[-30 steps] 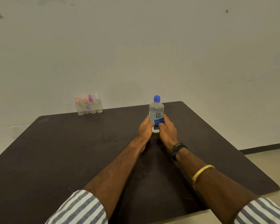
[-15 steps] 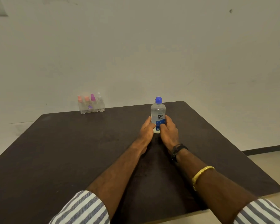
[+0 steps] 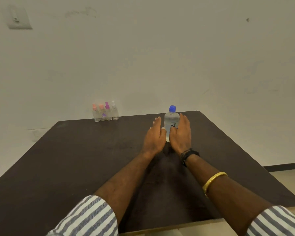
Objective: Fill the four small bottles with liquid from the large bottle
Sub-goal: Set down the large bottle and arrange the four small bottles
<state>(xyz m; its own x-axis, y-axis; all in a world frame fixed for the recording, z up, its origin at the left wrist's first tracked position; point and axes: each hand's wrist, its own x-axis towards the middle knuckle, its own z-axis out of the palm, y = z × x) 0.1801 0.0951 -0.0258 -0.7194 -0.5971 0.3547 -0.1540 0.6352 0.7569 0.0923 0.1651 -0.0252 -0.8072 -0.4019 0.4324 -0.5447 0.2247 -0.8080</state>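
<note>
A pale wall fills the upper half of the view. Below it lies a dark brown worktop with rounded corners, its far edge running against the wall. A strip of light floor shows past its right edge.

Two bare forearms reach from the near edge toward the far edge, each coming out of a rolled blue-and-white striped sleeve, one on the left and one on the right.

The left hand and the right hand are both open, with fingers straight and pointing away from the person. They flank the large bottle, one on each side and very close to it. Whether the palms or thumbs touch its body cannot be told. Neither hand curls round it.

The large bottle stands upright on the worktop near the far edge, toward the far right corner. Its body is clear and the right hand partly covers its label.

The four small bottles stand in a tight row at the far edge, left of its middle and well apart from the large bottle. Their bodies are clear. Two have orange tops, one has a magenta top and one a white top.

On the right forearm are a gold bangle and, at the wrist, a black band.

A blue cap sits on the large bottle.
</note>
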